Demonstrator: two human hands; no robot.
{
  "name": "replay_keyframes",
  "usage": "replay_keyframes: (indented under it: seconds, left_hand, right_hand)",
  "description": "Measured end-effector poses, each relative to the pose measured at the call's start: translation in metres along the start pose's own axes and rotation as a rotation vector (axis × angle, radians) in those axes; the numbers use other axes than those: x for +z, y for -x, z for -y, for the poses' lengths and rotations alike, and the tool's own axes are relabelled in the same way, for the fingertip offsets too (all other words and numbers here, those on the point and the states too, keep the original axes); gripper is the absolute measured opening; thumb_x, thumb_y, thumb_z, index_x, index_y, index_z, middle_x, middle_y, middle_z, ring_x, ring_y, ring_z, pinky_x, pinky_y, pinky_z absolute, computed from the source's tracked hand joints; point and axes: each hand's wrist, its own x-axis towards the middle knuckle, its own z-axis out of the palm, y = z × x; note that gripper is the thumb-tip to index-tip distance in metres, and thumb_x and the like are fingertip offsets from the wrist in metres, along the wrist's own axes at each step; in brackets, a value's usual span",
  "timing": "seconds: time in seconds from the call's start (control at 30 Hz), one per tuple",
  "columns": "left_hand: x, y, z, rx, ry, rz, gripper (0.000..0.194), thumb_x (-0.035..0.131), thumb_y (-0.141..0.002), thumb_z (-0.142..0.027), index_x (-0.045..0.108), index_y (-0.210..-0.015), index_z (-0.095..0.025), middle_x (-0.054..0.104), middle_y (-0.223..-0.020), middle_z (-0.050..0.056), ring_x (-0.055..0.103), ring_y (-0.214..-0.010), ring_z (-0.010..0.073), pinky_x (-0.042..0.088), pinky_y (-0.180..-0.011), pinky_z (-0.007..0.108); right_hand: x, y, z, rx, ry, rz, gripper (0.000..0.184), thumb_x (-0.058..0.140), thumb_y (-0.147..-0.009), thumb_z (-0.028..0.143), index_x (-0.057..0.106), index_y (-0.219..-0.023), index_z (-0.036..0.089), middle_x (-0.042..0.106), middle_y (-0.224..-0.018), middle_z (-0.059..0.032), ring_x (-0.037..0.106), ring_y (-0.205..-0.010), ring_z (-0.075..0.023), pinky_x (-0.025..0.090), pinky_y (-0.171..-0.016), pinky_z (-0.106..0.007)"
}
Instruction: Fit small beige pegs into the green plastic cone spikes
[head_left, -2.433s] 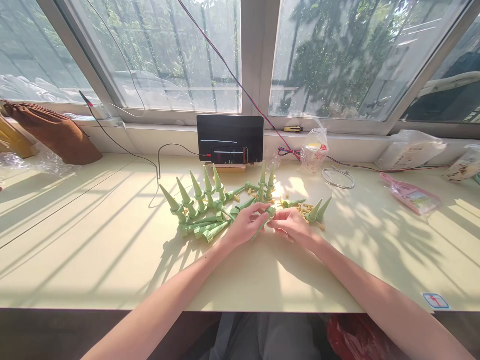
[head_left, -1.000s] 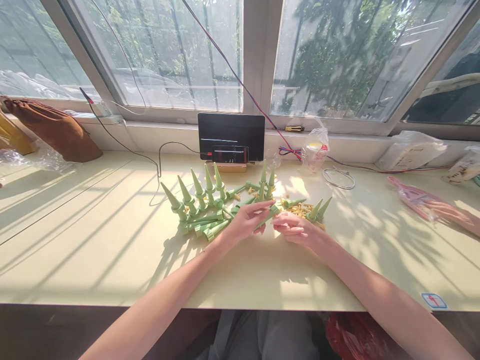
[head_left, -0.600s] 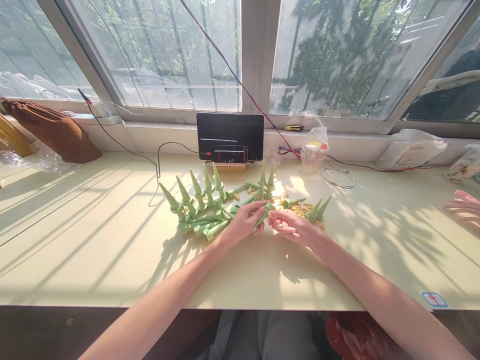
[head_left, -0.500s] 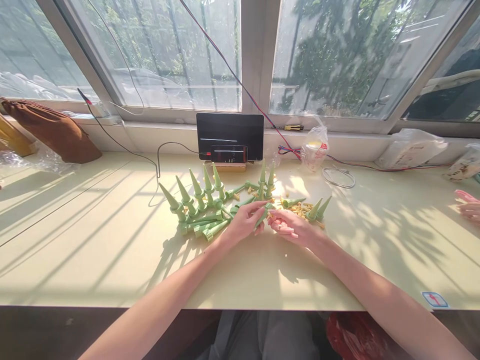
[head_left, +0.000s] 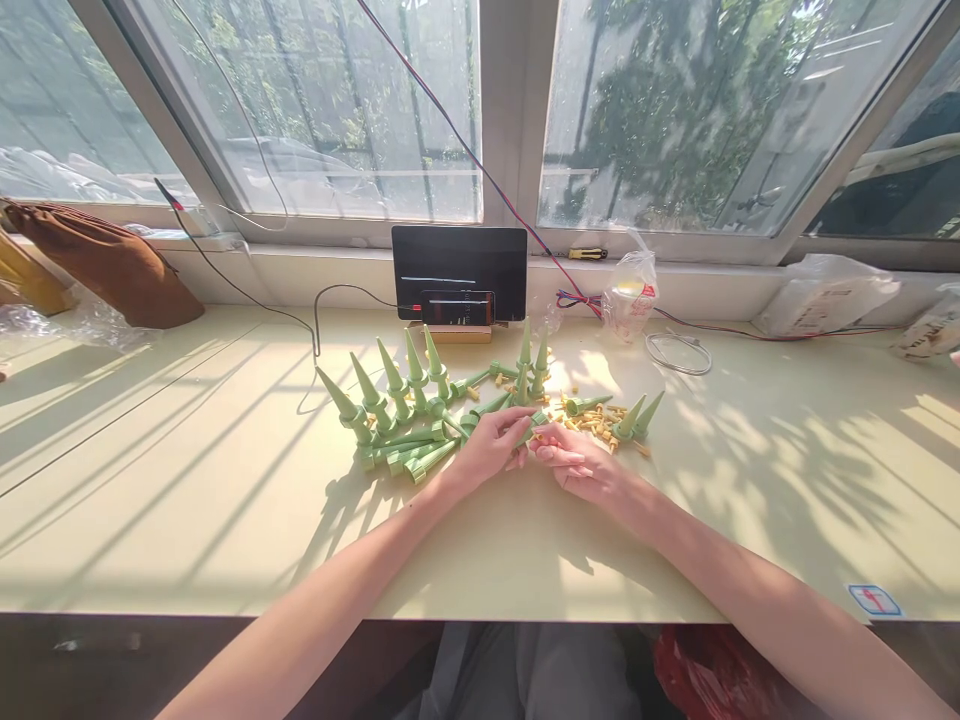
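The left hand (head_left: 489,445) is closed on a green spike (head_left: 534,423), in the middle of the scene, over the surface (head_left: 255,550). The spike's wide end pokes out to the right. The right hand (head_left: 583,465) is just beside that end, with its fingers curled in. A tiny yellow bit seems to show at its tips, but I cannot tell if they pinch it.

The spike looks like plastic, so it should be light and stiff — it likely won't squash. Its smooth side may slip, most of all near the thin tip, and that tip might snap if pushed hard. The best place to hold it is probably the fat part, close to the wide end.

The yellow pegs (head_left: 592,422) lie in a loose pile, far and to the right. They look small, light and hard — easy to drop, so fingertips should suit them best. More green spikes (head_left: 397,380) stand to the left.
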Motion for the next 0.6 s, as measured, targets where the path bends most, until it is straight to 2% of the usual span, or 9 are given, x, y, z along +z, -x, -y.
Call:
replay_keyframes:
  seconds: [0.13, 0.23, 0.6]
  left_hand:
    - [0.0015, 0.0, -0.0011, -0.005, 0.012, -0.004, 0.042, 0.054, -0.092, -0.042, 0.063, -0.116, -0.009, 0.053, -0.062, -0.002, 0.05, -0.047, 0.0096, 0.038, -0.043, 0.021]
    - [0.0017, -0.0004, -0.0009, -0.008, 0.025, -0.005, 0.042, 0.054, -0.091, -0.043, 0.063, -0.116, -0.01, 0.053, -0.063, -0.002, 0.05, -0.048, 0.0095, 0.038, -0.043, 0.021]
    - [0.0029, -0.001, -0.0009, -0.013, 0.058, -0.013, 0.042, 0.056, -0.09, -0.044, 0.063, -0.114, -0.011, 0.051, -0.063, -0.003, 0.049, -0.047, 0.0093, 0.038, -0.043, 0.022]
  right_hand:
    - [0.0003, 0.0007, -0.0012, 0.014, 0.004, -0.059, 0.014, 0.054, -0.083, 0.002, 0.058, -0.078, 0.015, 0.055, -0.07, 0.0019, 0.028, -0.035, 0.0032, 0.032, -0.028, -0.002]
    - [0.002, 0.0005, -0.0013, 0.009, -0.008, -0.061, 0.015, 0.051, -0.088, 0.005, 0.059, -0.079, 0.013, 0.054, -0.069, 0.0021, 0.027, -0.033, 0.0036, 0.032, -0.027, -0.002]
    - [0.0083, -0.0012, -0.0007, 0.011, -0.067, -0.074, 0.012, 0.056, -0.089, 0.01, 0.056, -0.078, 0.014, 0.056, -0.067, 0.0022, 0.027, -0.033, 0.0028, 0.029, -0.025, -0.003]
